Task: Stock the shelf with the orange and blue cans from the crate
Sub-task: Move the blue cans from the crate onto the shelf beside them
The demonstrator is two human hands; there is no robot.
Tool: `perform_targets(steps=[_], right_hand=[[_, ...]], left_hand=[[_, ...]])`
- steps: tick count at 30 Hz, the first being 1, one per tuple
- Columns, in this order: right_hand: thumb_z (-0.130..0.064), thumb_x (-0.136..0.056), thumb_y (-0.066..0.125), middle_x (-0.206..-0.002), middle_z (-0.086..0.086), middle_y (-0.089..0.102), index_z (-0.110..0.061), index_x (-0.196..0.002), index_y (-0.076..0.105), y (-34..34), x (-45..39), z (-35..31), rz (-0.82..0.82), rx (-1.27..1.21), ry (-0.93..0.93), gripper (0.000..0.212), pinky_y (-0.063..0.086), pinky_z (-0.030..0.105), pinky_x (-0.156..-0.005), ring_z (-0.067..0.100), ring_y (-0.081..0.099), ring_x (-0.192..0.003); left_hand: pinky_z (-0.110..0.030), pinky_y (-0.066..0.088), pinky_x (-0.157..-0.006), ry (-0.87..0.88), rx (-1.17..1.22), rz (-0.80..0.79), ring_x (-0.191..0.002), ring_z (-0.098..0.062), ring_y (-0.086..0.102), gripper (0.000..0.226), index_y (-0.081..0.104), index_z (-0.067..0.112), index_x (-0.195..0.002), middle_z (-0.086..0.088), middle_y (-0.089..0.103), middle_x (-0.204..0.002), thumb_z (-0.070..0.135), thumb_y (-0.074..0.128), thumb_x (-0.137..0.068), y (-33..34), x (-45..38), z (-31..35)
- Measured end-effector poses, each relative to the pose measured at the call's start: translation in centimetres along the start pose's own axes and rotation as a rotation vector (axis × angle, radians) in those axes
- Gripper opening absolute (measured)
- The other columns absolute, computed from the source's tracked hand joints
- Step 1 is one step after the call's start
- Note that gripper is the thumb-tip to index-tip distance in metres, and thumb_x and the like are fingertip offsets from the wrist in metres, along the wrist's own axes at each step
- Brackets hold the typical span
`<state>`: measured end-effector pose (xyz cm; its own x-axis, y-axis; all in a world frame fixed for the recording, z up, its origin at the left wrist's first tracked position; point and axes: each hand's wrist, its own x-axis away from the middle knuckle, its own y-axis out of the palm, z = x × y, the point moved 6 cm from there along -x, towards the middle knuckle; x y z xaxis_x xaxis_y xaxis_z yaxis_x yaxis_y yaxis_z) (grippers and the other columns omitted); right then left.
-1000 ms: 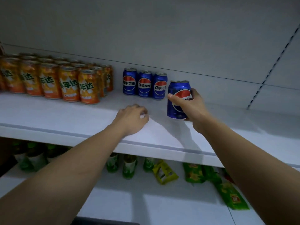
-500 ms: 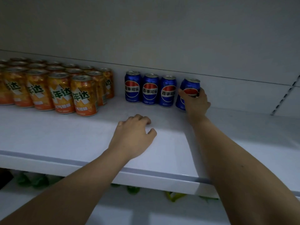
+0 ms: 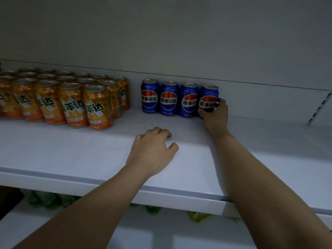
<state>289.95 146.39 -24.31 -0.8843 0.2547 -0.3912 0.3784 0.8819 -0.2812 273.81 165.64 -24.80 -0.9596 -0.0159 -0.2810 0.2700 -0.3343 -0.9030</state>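
While my right hand still curls round the fourth blue can, that can, carried in mid-air a second ago, now stands at the back wall, touching the third at its 9 o'clock. Blue row: four. Orange cans: block at 9 o'clock, apart. Left hand: loosely curled, empty, resting on the shelf. Judgement: placement done, release next; crate unseen.
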Motion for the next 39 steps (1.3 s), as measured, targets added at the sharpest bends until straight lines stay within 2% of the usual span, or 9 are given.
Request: perform_targets(steps=[9,14,18,22,25,29,33,37,39], right_hand=[[-0.014,-0.083,0.076,-0.144,0.018,0.041,-0.003,-0.146,0.03,-0.7,1.9,0.0,-0.051,0.028,0.185,0.079,0.039,0.027,-0.088,0.031,0.051,-0.124],[-0.02,-0.091,0.067,-0.126,0.011,0.053,-0.005,-0.139,0.04,-2.7,6.6,-2.2,-0.221,0.023,0.381,0.057,0.045,0.034,-0.086,0.027,0.054,-0.106],[-0.021,-0.095,0.063,-0.129,0.013,0.056,-0.004,-0.14,0.047,-4.2,11.6,-5.9,-0.462,0.111,0.346,0.051,0.046,0.034,-0.087,0.025,0.054,-0.104],[-0.023,-0.098,0.058,-0.129,0.011,0.058,-0.007,-0.135,0.053,-5.2,16.8,-9.7,-0.651,0.229,0.302,0.041,0.049,0.036,-0.092,0.024,0.056,-0.108],[-0.027,-0.098,0.057,-0.129,0.01,0.059,-0.009,-0.133,0.056,-5.2,20.4,-12.3,-0.679,0.266,0.184,0.039,0.047,0.036,-0.095,0.022,0.055,-0.107],[-0.039,-0.098,0.054,-0.13,0.008,0.059,-0.013,-0.133,0.056,-4.2,25.3,-14.9,-0.712,0.396,0.016,0.044,0.048,0.037,-0.094,0.023,0.058,-0.109],[-0.045,-0.099,0.046,-0.134,0.01,0.058,-0.016,-0.137,0.052,-3.2,29.6,-16.4,-0.744,0.476,-0.068,0.048,0.048,0.043,-0.098,0.026,0.057,-0.114],[-0.048,-0.099,0.043,-0.137,0.011,0.056,-0.016,-0.138,0.052,-2.3,33.5,-16.9,-0.768,0.444,-0.087,0.051,0.048,0.043,-0.098,0.028,0.055,-0.117],[-0.046,-0.099,0.044,-0.134,0.01,0.058,-0.014,-0.136,0.054,-1.6,35.5,-16.8,-0.782,0.41,-0.087,0.05,0.048,0.037,-0.093,0.027,0.057,-0.114]], left_hand=[[-0.033,0.032,-0.101,-0.013,0.043,-0.001,-0.122,-0.015,0.048,0.042,0.055,0.027,-0.132,0.007,0.053,-0.138,0.044,0.042,-0.096,0.0,-0.1,-0.3],[-0.034,0.042,-0.096,-0.033,0.139,0.011,-0.116,-0.019,0.053,0.04,0.057,0.022,-0.131,0.0,0.059,-0.131,0.038,0.045,-0.096,-0.8,0.4,-0.1],[-0.032,0.046,-0.095,-0.199,0.433,-0.071,-0.114,-0.019,0.056,0.04,0.055,0.023,-0.133,0.001,0.06,-0.13,0.037,0.05,-0.096,-1.7,2.4,-1.0],[-0.041,0.045,-0.104,-0.341,0.682,-0.106,-0.114,-0.023,0.057,0.037,0.059,0.02,-0.129,-0.004,0.06,-0.129,0.035,0.052,-0.096,-3.2,5.5,-1.2],[-0.043,0.044,-0.106,-0.381,0.759,-0.054,-0.116,-0.022,0.055,0.035,0.06,0.019,-0.126,-0.003,0.06,-0.128,0.034,0.048,-0.097,-5.1,8.9,-0.7],[-0.032,0.042,-0.095,-0.406,0.716,0.051,-0.113,-0.02,0.054,0.035,0.058,0.017,-0.128,-0.001,0.059,-0.127,0.031,0.044,-0.1,-7.7,13.4,-2.1],[-0.036,0.04,-0.098,-0.481,0.699,0.094,-0.118,-0.023,0.052,0.04,0.055,0.014,-0.131,-0.003,0.058,-0.13,0.036,0.04,-0.101,-10.3,17.0,-4.9],[-0.035,0.04,-0.094,-0.532,0.747,0.1,-0.112,-0.022,0.052,0.035,0.056,0.015,-0.121,-0.004,0.057,-0.121,0.036,0.037,-0.101,-11.5,20.2,-6.9],[-0.034,0.04,-0.092,-0.521,0.751,0.108,-0.104,-0.021,0.053,0.026,0.055,0.016,-0.106,-0.005,0.057,-0.111,0.034,0.037,-0.101,-11.3,21.9,-7.2]])
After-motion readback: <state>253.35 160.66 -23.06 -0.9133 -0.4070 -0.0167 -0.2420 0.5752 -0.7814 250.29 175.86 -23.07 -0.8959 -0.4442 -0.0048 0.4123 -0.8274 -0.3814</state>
